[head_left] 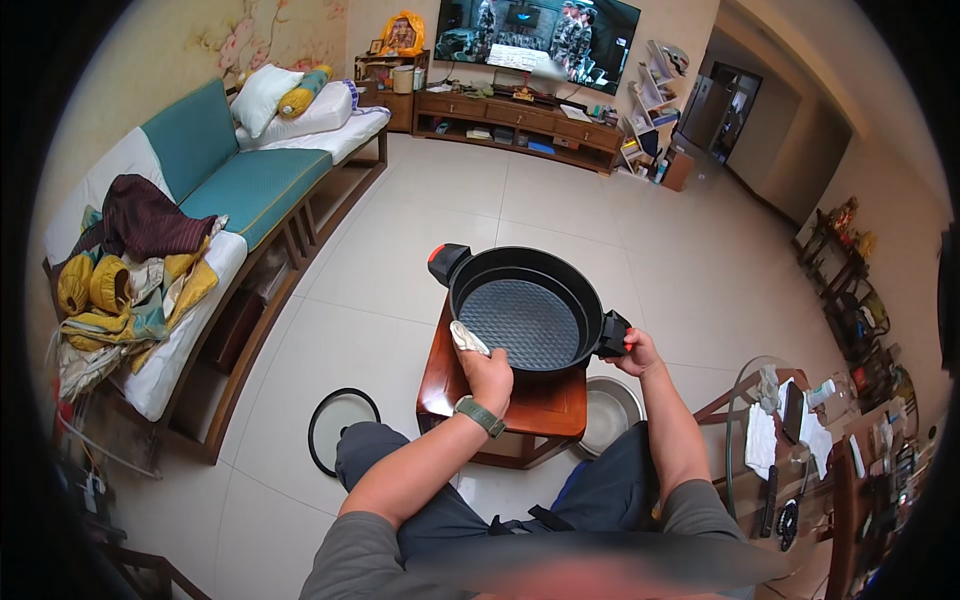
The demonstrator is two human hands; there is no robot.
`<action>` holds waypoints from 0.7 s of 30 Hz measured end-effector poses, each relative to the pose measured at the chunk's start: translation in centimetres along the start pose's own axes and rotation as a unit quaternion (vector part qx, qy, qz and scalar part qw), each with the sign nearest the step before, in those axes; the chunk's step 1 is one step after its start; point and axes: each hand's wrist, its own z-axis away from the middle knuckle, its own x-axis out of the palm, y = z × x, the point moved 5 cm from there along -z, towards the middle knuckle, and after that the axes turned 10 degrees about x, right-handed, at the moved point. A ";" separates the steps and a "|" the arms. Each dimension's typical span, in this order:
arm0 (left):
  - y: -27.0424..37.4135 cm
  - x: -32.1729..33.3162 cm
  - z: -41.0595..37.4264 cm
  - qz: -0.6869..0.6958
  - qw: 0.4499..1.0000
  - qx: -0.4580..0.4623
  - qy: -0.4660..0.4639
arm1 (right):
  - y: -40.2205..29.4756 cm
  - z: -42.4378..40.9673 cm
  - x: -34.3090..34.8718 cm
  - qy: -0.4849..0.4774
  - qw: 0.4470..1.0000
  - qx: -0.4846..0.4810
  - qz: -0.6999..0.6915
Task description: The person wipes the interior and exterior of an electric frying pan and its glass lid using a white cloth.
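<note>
A round black electric pan [519, 324] with a diamond-textured inner base is tilted towards me over a reddish wooden stool [551, 405]. Whether its underside rests on the stool is hidden. My right hand [637, 354] grips the black side handle [613, 334] with red trim. A folded white cloth [469, 339] is held in my left hand [486, 379] against the pan's near-left rim. The opposite handle [448, 262] points to the far left. On the floor left of the stool lies a glass lid [346, 427] with a black rim, partly behind my knee.
A metal basin [609, 416] stands on the floor right of the stool. At right is a glass-topped table [739, 442] with cloths and a bottle. A long sofa [262, 187] with clothes and pillows lines the left; a TV cabinet [517, 116] stands ahead.
</note>
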 end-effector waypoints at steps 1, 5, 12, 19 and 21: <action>0.0 0.0 0.0 0.002 1.000 0.005 0.002 | 0.0 0.0 0.0 -0.002 1.000 0.001 0.004; 0.4 0.0 0.2 0.003 1.000 0.001 0.005 | 0.2 -0.2 -0.1 -0.009 1.000 0.000 0.002; 0.5 -0.3 0.6 0.005 1.000 -0.005 -0.020 | 0.0 -0.1 -0.3 0.007 1.000 0.009 0.011; -2.7 -2.3 -0.4 0.142 0.982 -0.123 0.019 | 0.7 0.3 0.4 0.078 0.996 -0.035 0.017; -2.5 -2.8 -1.3 0.203 0.975 -0.083 0.032 | 0.9 0.3 1.7 0.121 0.991 -0.057 0.000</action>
